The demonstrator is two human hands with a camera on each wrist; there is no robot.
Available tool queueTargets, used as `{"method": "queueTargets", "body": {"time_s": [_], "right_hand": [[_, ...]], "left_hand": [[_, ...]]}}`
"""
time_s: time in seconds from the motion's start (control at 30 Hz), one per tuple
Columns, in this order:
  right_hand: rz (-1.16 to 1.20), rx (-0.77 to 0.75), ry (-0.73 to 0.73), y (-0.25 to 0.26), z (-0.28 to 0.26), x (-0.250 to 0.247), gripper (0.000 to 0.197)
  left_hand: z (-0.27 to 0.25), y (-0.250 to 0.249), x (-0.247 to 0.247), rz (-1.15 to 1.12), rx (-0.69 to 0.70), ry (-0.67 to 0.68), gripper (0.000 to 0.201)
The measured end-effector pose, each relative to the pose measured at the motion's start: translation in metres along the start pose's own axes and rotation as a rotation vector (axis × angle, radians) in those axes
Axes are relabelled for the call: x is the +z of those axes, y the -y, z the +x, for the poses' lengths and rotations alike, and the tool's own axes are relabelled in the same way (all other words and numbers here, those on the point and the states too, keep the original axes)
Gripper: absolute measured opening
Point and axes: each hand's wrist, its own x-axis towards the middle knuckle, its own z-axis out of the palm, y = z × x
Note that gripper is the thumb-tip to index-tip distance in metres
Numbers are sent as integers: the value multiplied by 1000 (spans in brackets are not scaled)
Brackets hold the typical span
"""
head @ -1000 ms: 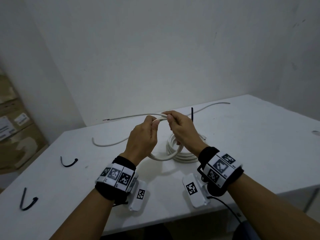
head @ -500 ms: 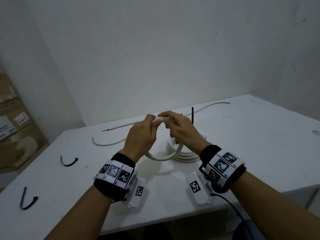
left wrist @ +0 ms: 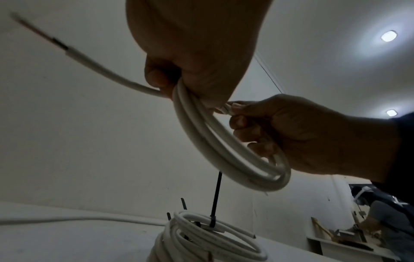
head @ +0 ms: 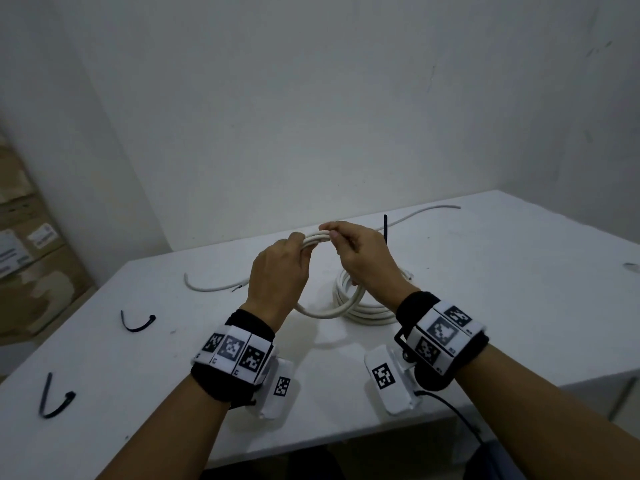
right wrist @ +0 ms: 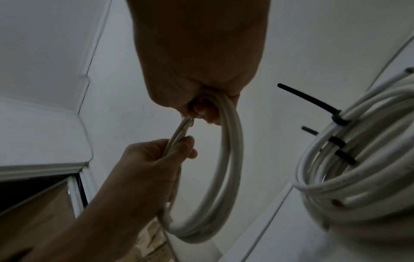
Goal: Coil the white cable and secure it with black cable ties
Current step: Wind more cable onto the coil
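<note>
Between both hands, upright white cable loop, above table.

My left hand covers the near side of the white cable loop, and my right hand hides part of the tied coil behind it. From my right wrist, that coil is cut off by the picture's edge. The stripped cable end is blurred in my left wrist view. The labels on the cardboard boxes are too small to read.

Two white cable coils; two loose black cable ties.
</note>
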Motion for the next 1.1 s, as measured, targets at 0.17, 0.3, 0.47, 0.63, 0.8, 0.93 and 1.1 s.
{"method": "queueTargets", "body": {"time_s": [0.17, 0.3, 0.47, 0.63, 0.8, 0.93, 1.1], "right_hand": [[-338, -81, 287, 7, 12, -6, 30], [-529, -102, 394, 8, 17, -8, 33], [-510, -100, 278, 1, 14, -13, 28], [-509, -77, 215, 1, 12, -11, 29], [-565, -73, 300, 2, 13, -5, 30], [-530, -89, 365, 2, 13, -1, 30], [-408, -14, 329, 3, 13, 4, 27]], "left_hand": [[4, -4, -2, 50, 6, 61, 24], [8, -10, -3, 61, -26, 174, 27], [10, -6, -16, 91, -41, 157, 29], [5, 0, -18, -414, -341, 305, 22], [2, 1, -14, -493, -443, 310, 23], [4, 6, -12, -372, -349, 295, 23], [3, -3, -9, -344, -320, 259, 24]]}}
